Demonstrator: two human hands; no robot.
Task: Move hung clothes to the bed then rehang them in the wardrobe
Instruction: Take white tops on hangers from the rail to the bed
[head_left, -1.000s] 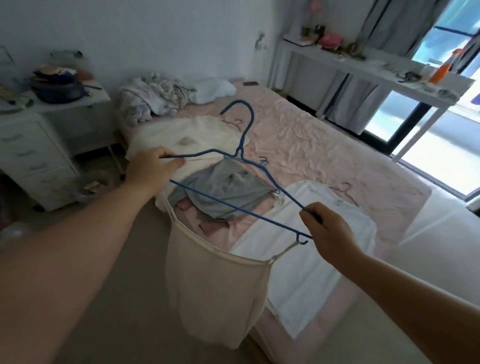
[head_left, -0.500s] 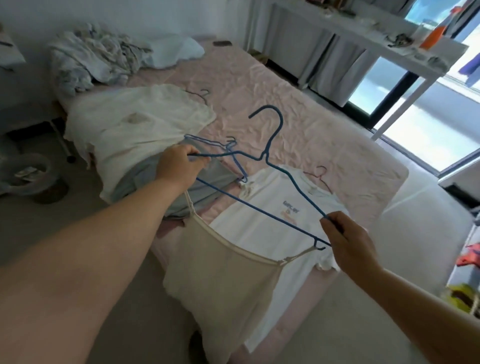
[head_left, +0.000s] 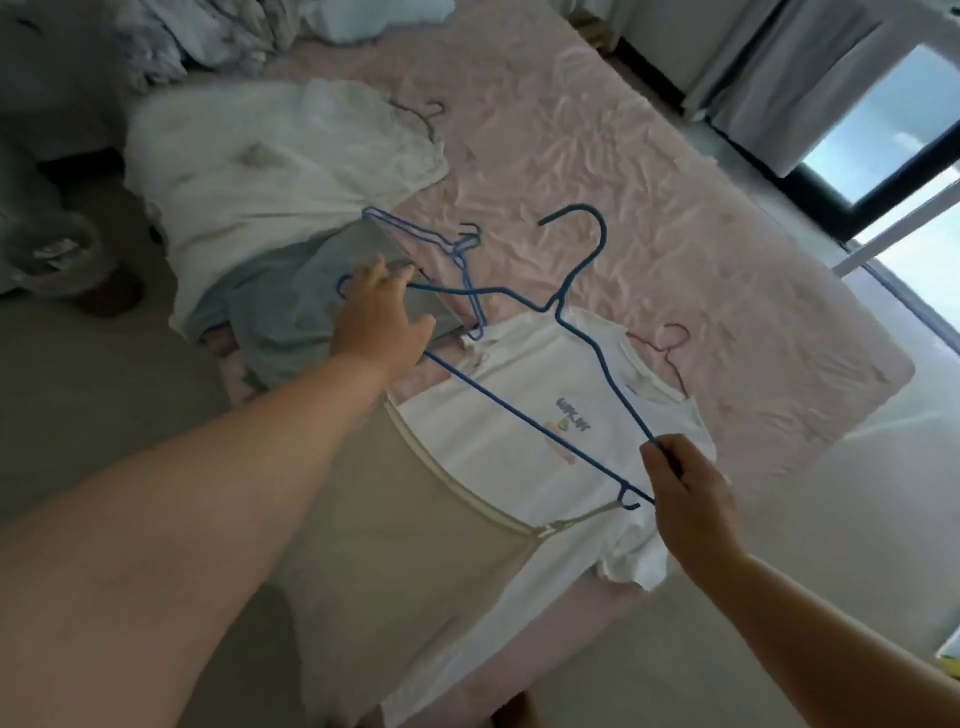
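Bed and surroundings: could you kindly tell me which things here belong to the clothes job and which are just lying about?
Job:
blue hanger
beige top
white T-shirt
grey garment
cream garment
bed
left hand
right hand

Lying about:
crumpled bedding
curtains

I'm looking down at a bed (head_left: 597, 171) covered in a wrinkled pink sheet. A white printed T-shirt (head_left: 524, 415) is lying flat near its foot edge, a grey garment (head_left: 291, 306) is resting beside it, and a cream top (head_left: 270, 176) is spreading further up. Rumpled bedding (head_left: 208, 31) is sitting at the head.
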